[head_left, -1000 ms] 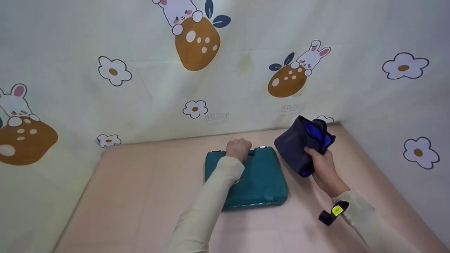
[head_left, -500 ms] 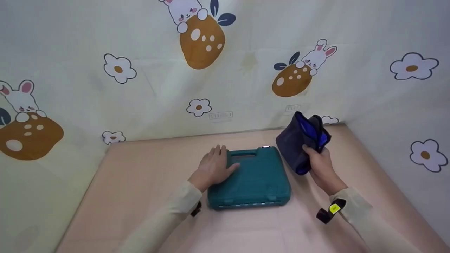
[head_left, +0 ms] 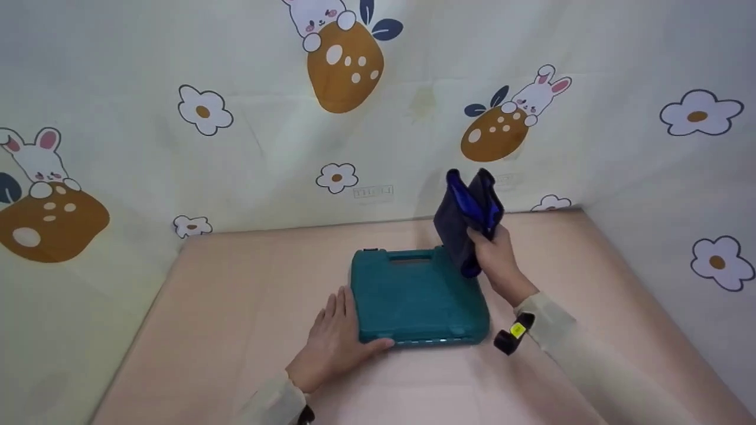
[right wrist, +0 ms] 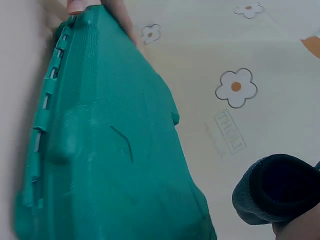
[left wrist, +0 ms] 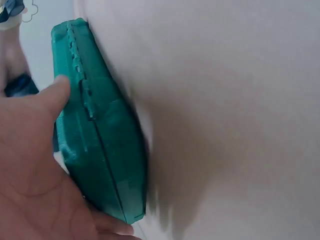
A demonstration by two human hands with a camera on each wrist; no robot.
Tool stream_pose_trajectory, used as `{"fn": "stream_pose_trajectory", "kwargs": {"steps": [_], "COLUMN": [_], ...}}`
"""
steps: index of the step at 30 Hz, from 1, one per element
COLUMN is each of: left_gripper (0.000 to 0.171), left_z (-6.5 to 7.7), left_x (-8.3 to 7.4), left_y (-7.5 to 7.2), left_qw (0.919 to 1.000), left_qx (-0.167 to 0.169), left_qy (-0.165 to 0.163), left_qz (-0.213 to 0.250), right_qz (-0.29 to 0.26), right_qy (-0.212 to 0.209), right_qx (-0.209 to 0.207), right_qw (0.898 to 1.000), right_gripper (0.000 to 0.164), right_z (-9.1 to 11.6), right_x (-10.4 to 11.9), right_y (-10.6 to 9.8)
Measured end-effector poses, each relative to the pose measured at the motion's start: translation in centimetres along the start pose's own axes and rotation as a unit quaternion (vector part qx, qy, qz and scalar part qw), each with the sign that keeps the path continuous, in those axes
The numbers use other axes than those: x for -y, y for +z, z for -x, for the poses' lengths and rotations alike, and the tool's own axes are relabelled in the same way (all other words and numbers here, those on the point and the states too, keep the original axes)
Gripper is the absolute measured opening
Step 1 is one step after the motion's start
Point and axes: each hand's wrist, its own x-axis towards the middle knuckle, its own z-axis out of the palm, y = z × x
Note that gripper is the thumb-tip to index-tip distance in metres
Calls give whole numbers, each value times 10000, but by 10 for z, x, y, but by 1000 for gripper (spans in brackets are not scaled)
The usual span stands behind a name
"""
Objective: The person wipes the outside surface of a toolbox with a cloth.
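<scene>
A teal plastic carrying case (head_left: 419, 295) lies flat on the table, its handle side toward the back wall. My left hand (head_left: 333, 339) touches the case's near left corner, with straight fingers along the left side and the thumb at the hinged front edge. In the left wrist view the thumb and palm stand beside the case's hinge edge (left wrist: 82, 95). My right hand (head_left: 496, 257) grips a folded dark navy cloth (head_left: 458, 227) with bright blue inner layers. The cloth is held over the case's far right corner and hides it. In the right wrist view a rolled end of the cloth (right wrist: 250, 195) shows.
A pinkish cover (head_left: 254, 295) spreads over the table. Behind it stands a pale wall sheet (head_left: 266, 159) printed with rabbits and flowers, and another sheet side (head_left: 649, 195) bounds the right.
My left hand has let go of the case's handle and moved down its left side to the near corner. My right hand has carried the cloth leftward over the case.
</scene>
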Motion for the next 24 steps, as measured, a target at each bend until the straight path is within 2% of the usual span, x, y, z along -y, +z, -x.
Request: {"fn": "stream_pose_trajectory", "kwargs": {"steps": [2, 5, 8, 10, 12, 13, 16, 17, 18, 19, 20, 24], "left_gripper": [135, 137, 136, 135, 135, 134, 134, 134, 134, 134, 134, 133], "left_z": [-2, -4, -4, -5, -6, -6, -7, -7, -7, -7, -6, -5], "left_x": [0, -1, -1, -1, -1, -1, 0, 0, 1, 1, 2, 3], "left_y": [2, 3, 4, 4, 4, 4, 4, 4, 4, 4, 4, 5], "left_qw": [10000, 9999, 9999, 9998, 9997, 9997, 9996, 9995, 9994, 9993, 9992, 9989], "left_qx": [-41, 3, 28, 62, 96, 104, 121, 111, 87, 76, 66, -58], "left_qy": [13, 10, 28, 44, 50, 70, 163, 194, 242, 265, 275, 310], "left_qz": [61, 116, 150, 180, 199, 206, 207, 211, 223, 245, 268, 338], "right_qz": [461, 981, 1437, 1971, 2823, 3344, 4853, 5165, 5380, 5549, 5650, 5768], "right_qy": [-379, -1096, -1809, -2004, -1929, -1803, -1734, -1747, -1783, -1852, -1951, -2200], "right_qx": [163, 470, 972, 1501, 2147, 2480, 3278, 3446, 3558, 3609, 3628, 3643], "right_qw": [9981, 9880, 9681, 9479, 9149, 8912, 7918, 7642, 7431, 7264, 7149, 6973], "right_gripper": [45, 37, 40, 52, 64, 68, 73, 73, 73, 74, 74, 75], "right_z": [-3, -8, -10, -8, -4, 0, 7, 9, 9, 10, 9, 6], "right_x": [2, 2, -1, -5, -8, -8, -11, -12, -13, -14, -15, -17], "right_y": [14, 36, 61, 76, 90, 96, 111, 115, 117, 119, 120, 118]}}
